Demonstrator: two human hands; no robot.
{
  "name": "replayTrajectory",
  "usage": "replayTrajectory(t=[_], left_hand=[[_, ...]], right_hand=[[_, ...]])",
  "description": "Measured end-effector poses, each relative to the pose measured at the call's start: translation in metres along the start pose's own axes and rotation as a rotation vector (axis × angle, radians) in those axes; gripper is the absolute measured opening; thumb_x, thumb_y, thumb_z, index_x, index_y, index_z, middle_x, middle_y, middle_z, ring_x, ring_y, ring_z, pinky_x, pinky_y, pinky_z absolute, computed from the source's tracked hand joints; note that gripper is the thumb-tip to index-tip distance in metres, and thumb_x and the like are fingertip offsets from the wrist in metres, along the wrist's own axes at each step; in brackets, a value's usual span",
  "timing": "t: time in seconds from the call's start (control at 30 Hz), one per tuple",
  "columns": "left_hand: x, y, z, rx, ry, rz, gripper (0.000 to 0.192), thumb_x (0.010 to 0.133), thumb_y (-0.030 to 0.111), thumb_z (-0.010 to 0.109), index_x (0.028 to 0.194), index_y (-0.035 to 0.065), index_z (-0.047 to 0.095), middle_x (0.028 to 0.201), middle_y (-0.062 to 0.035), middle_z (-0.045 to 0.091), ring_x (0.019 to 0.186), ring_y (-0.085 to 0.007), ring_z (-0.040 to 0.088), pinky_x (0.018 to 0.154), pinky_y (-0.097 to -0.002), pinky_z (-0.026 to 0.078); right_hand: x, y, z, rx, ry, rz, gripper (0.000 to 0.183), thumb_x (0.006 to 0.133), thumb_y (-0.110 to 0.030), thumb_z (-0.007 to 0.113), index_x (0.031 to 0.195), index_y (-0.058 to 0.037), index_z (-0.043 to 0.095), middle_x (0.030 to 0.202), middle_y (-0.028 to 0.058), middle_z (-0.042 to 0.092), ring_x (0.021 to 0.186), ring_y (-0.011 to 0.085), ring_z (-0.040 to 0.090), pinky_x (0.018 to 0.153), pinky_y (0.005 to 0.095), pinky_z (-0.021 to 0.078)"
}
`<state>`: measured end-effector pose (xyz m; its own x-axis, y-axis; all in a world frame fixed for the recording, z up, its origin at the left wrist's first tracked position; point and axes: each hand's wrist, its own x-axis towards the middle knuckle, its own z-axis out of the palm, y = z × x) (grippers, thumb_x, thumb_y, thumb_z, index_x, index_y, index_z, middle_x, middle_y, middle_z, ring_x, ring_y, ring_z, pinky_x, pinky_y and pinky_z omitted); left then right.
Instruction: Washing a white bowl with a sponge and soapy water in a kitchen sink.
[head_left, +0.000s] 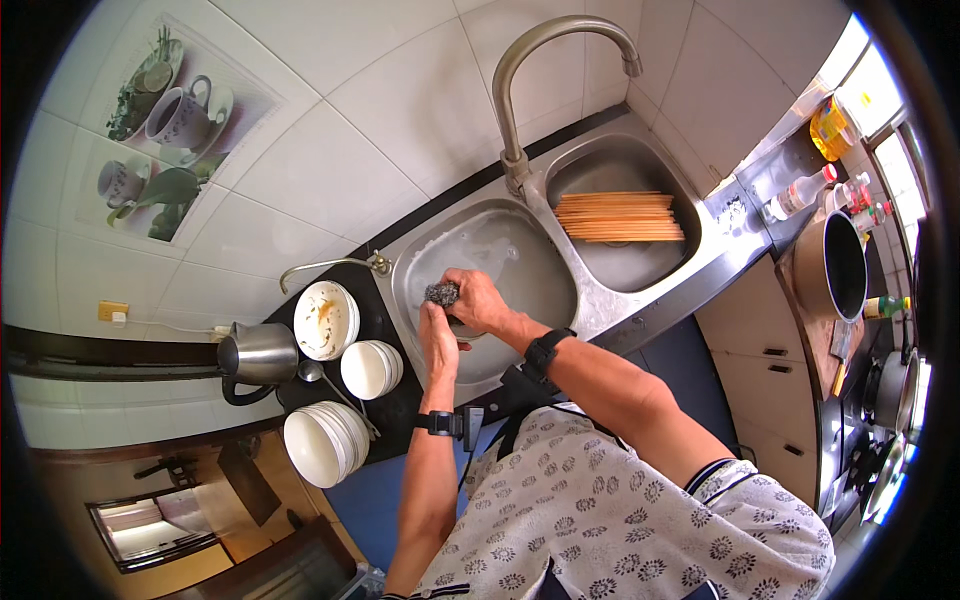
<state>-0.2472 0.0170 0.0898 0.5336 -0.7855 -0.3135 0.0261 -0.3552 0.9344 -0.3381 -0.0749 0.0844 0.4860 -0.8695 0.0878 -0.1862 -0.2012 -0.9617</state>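
Note:
Over the left sink basin (525, 277), my right hand (480, 302) grips a grey steel wool scrubber (442, 294). My left hand (439, 341) presses against the same scrubber from below, its thumb and fingertips close to my right hand. The palms and part of the fingers are hidden, so what else may lie between the hands cannot be seen. A thin film of water or suds shows on the basin floor. In the right sink basin (626, 274) lies a row of wooden chopsticks (619, 217), side by side.
A tall curved faucet (510, 97) rises behind the basins; a small tap (330, 263) stands left. Left of the sink are stacked white bowls (319, 446), smaller bowls (367, 370), a food-stained dish (324, 319), a ladle (311, 370) and a metal kettle (262, 352). A pot (825, 266) stands right.

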Motion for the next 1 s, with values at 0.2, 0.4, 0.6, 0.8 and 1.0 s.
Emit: replayTrajectory(t=[0.2, 0.4, 0.6, 0.8, 1.0], left_hand=[[0.003, 0.007, -0.013, -0.059, -0.018, -0.009, 0.057, 0.104, 0.053, 0.037, 0.130, 0.0041, 0.051, 0.113, -0.0132, 0.059, 0.081, -0.0213, 0.066, 0.043, -0.0293, 0.054], [0.000, 0.006, 0.000, -0.039, 0.036, 0.014, 0.062, 0.103, 0.057, 0.040, 0.135, 0.0059, 0.052, 0.115, -0.0120, 0.061, 0.080, -0.0183, 0.066, 0.042, -0.0271, 0.050], [-0.010, 0.001, 0.025, 0.158, 0.210, 0.207, 0.068, 0.103, 0.059, 0.041, 0.137, 0.0025, 0.054, 0.130, -0.0186, 0.061, 0.119, -0.0337, 0.058, 0.105, -0.0440, 0.042], [-0.004, -0.033, 0.017, 0.040, 0.219, 0.076, 0.064, 0.104, 0.057, 0.041, 0.137, 0.0043, 0.054, 0.124, -0.0160, 0.064, 0.103, -0.0290, 0.066, 0.080, -0.0383, 0.055], [-0.008, -0.046, -0.007, -0.316, 0.204, -0.189, 0.059, 0.103, 0.060, 0.035, 0.128, 0.0107, 0.056, 0.108, -0.0125, 0.068, 0.071, -0.0221, 0.067, 0.045, -0.0295, 0.046]], right_hand=[[0.016, -0.011, -0.015, 0.124, -0.249, -0.067, 0.031, 0.072, -0.018, 0.082, 0.092, -0.0004, 0.066, 0.078, 0.0180, 0.069, 0.074, 0.0327, 0.068, 0.069, 0.0404, 0.0524], [0.008, -0.015, -0.004, -0.025, -0.008, 0.120, 0.039, 0.072, -0.024, 0.084, 0.096, 0.0019, 0.067, 0.081, 0.0210, 0.070, 0.079, 0.0363, 0.069, 0.072, 0.0436, 0.0535], [0.006, -0.006, 0.002, -0.103, 0.217, 0.337, 0.035, 0.076, -0.022, 0.080, 0.091, 0.0038, 0.062, 0.089, 0.0296, 0.068, 0.090, 0.0473, 0.066, 0.079, 0.0524, 0.0525], [0.005, 0.012, 0.009, -0.179, 0.283, 0.418, 0.033, 0.076, -0.021, 0.080, 0.092, 0.0037, 0.064, 0.086, 0.0271, 0.070, 0.086, 0.0439, 0.070, 0.078, 0.0488, 0.0545], [0.014, 0.075, -0.054, 0.189, 0.393, 0.565, 0.040, 0.074, -0.023, 0.081, 0.103, 0.0020, 0.069, 0.095, 0.0220, 0.073, 0.090, 0.0347, 0.072, 0.079, 0.0410, 0.0559]])
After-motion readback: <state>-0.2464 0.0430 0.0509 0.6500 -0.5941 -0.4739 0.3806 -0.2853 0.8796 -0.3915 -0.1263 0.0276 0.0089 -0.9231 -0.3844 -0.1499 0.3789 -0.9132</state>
